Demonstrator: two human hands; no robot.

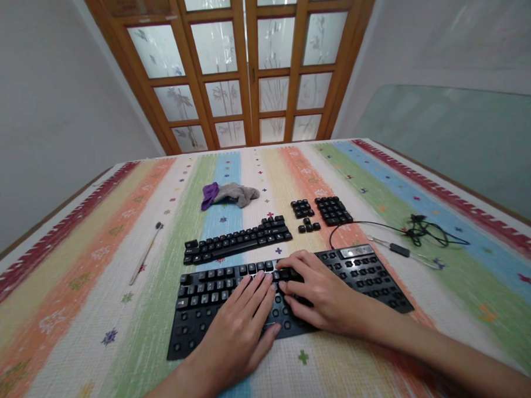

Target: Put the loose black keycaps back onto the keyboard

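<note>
A black keyboard lies in front of me. Its upper left rows carry keycaps, while the lower left rows and the right side show bare key sockets. My left hand rests on the middle of the keyboard with fingers stretched out, the tips near the upper rows. Just right of it, my right hand has bent fingers apart on the board, fingertips at the upper middle keys. Whether a small keycap is under those fingertips is hidden. Behind the keyboard sits a group of loose black keycaps, arranged in rows.
Further loose keycaps form a block and smaller groups at the back right. A grey and purple cloth lies farther back. At left is a thin brush; at right, a wire keycap puller beside a coiled cable.
</note>
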